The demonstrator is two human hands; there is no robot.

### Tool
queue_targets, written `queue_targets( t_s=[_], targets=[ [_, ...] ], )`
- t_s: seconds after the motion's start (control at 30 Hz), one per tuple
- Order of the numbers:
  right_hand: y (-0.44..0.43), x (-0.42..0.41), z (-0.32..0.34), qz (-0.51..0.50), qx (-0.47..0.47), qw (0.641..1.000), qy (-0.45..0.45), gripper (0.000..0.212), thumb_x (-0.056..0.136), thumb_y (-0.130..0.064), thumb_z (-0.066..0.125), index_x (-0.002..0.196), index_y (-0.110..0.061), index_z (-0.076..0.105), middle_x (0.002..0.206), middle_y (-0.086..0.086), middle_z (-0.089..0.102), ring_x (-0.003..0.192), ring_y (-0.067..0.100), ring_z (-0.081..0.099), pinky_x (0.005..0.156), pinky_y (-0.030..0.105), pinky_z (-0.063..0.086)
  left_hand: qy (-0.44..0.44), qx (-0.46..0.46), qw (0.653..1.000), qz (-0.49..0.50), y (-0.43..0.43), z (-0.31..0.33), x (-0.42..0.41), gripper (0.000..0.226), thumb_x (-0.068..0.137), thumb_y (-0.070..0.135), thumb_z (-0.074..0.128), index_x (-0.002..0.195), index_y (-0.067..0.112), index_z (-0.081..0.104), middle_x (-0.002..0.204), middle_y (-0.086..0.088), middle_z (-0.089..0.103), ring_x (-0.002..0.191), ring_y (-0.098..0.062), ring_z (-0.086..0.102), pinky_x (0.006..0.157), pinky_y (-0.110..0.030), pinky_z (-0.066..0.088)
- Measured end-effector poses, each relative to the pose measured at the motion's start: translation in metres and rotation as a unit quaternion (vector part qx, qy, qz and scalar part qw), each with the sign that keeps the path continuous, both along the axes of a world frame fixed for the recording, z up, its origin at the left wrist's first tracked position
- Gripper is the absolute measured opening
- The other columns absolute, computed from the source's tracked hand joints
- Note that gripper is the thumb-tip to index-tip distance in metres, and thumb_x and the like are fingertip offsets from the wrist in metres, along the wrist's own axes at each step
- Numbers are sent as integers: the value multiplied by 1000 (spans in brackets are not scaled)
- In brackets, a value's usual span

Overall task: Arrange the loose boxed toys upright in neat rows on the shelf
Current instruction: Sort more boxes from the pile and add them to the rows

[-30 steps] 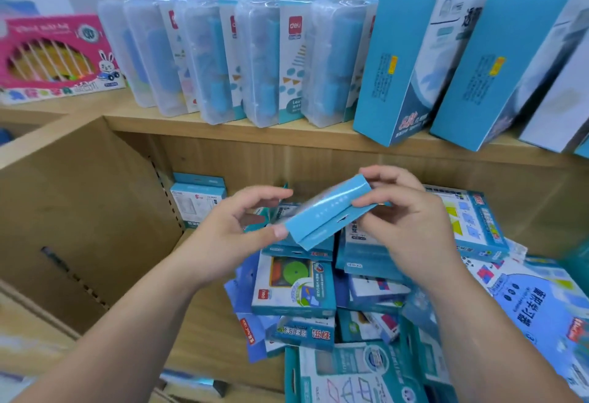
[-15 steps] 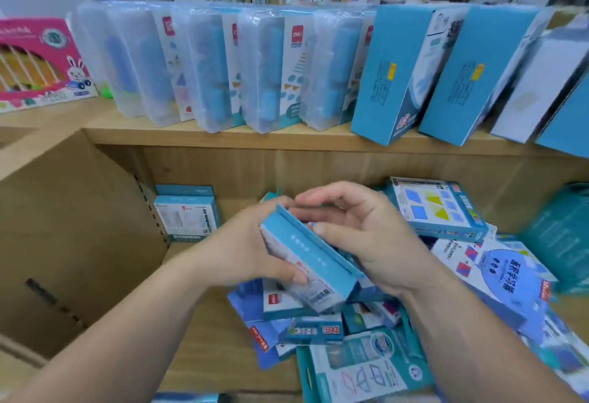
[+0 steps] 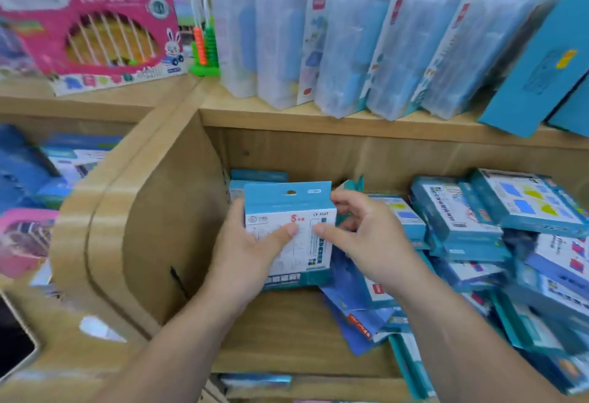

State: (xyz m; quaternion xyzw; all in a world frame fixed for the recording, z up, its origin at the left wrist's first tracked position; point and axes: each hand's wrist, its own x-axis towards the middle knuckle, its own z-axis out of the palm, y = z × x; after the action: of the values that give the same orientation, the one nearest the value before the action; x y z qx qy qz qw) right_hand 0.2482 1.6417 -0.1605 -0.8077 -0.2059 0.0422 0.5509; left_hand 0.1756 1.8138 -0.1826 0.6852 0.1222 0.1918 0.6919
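Note:
Both hands hold one teal and white toy box [image 3: 288, 211] upright at the left end of the wooden shelf compartment [image 3: 287, 323], its white back facing me and its hang tab on top. My left hand [image 3: 251, 249] grips its left side with the thumb across the face. My right hand [image 3: 366, 240] grips its right side, thumb on the face. Just behind it, against the left wall, stands another teal box [image 3: 258, 176]. A loose pile of teal boxes [image 3: 478, 237] lies flat and tilted to the right.
The upper shelf [image 3: 318, 115] carries a row of clear plastic packs [image 3: 344, 45] and leaning teal boxes [image 3: 541, 64]. A pink toy box [image 3: 95, 33] and a small abacus [image 3: 204, 45] sit at the upper left. The compartment's wooden side wall [image 3: 165, 227] is close on the left.
The box has been turned from a tilt to upright and carried left toward the standing box at the wall. My view has swung left with it.

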Motion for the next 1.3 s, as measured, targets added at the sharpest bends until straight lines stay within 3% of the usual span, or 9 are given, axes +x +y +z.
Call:
queue_targets(
  t_s=[0.1, 0.3, 0.4, 0.53, 0.73, 0.8, 0.97, 1.13, 1.3],
  targets=[
    [22, 4, -15, -15, 1, 1000, 4, 33, 79, -17, 83, 97, -36, 64, 90, -14, 67, 61, 16, 53, 65, 53, 58, 23, 66, 994, 86, 10, -26, -5, 58, 78, 41, 74, 130, 35, 50, 125, 10, 64, 115, -9, 63, 96, -44, 54],
    [73, 16, -38, -45, -112, 989, -81, 32, 82, -24, 79, 105, -26, 57, 87, -13, 58, 67, 14, 56, 62, 33, 49, 106, 95, 988, 64, 14, -55, -11, 72, 95, 16, 61, 155, 34, 24, 157, 12, 29, 141, -5, 34, 119, -38, 32],
    [87, 21, -49, -53, -133, 988, -54, 32, 86, -23, 76, 113, -21, 58, 95, -12, 61, 84, 13, 60, 65, 22, 40, 135, 85, 986, 56, 16, -70, -7, 77, 94, 13, 58, 155, 40, 20, 160, 18, 21, 146, -6, 26, 121, -42, 28],
    [97, 31, -61, -63, -160, 984, -43, 32, 87, -21, 75, 114, -20, 57, 110, -3, 71, 102, 18, 65, 79, 27, 48, 166, 42, 984, 48, 12, -84, 0, 79, 86, 20, 52, 151, 50, 20, 159, 16, 25, 146, -8, 27, 119, -45, 31],
    [104, 45, -72, -91, -144, 985, -37, 34, 85, -22, 75, 115, -25, 59, 110, 0, 68, 98, 20, 67, 89, 42, 56, 170, 14, 984, 46, 10, -105, 16, 83, 77, 31, 50, 134, 77, 12, 163, 23, 12, 148, -10, 26, 118, -47, 32],
    [102, 44, -74, -110, -117, 987, -27, 39, 83, -21, 76, 117, -24, 57, 109, 1, 63, 89, 17, 67, 87, 36, 56, 141, 4, 989, 46, 12, -111, 23, 85, 77, 27, 50, 133, 79, 14, 163, 26, 4, 150, -10, 23, 118, -46, 32],
    [90, 43, -76, -105, -57, 993, 22, 23, 87, -11, 73, 101, -22, 59, 91, -5, 61, 77, 7, 62, 78, 30, 56, 109, -17, 993, 46, 10, -109, 40, 88, 80, 12, 49, 148, 58, 16, 165, 21, -7, 151, -12, 19, 119, -45, 33],
    [85, 45, -71, -46, -28, 995, 84, 37, 93, -9, 67, 128, -18, 60, 112, -8, 66, 103, 7, 67, 91, 34, 58, 128, -30, 991, 36, 3, -100, 51, 88, 91, -9, 46, 155, 41, 13, 165, 8, -17, 149, -13, 25, 119, -41, 32],
    [81, 32, -62, 6, -4, 993, 114, 50, 96, -4, 61, 143, -17, 50, 131, -3, 63, 119, 5, 61, 102, 25, 51, 127, -45, 990, 51, 6, -102, 50, 86, 91, -6, 50, 157, 36, 16, 167, 7, -11, 149, -13, 26, 120, -42, 31]
  ],
)
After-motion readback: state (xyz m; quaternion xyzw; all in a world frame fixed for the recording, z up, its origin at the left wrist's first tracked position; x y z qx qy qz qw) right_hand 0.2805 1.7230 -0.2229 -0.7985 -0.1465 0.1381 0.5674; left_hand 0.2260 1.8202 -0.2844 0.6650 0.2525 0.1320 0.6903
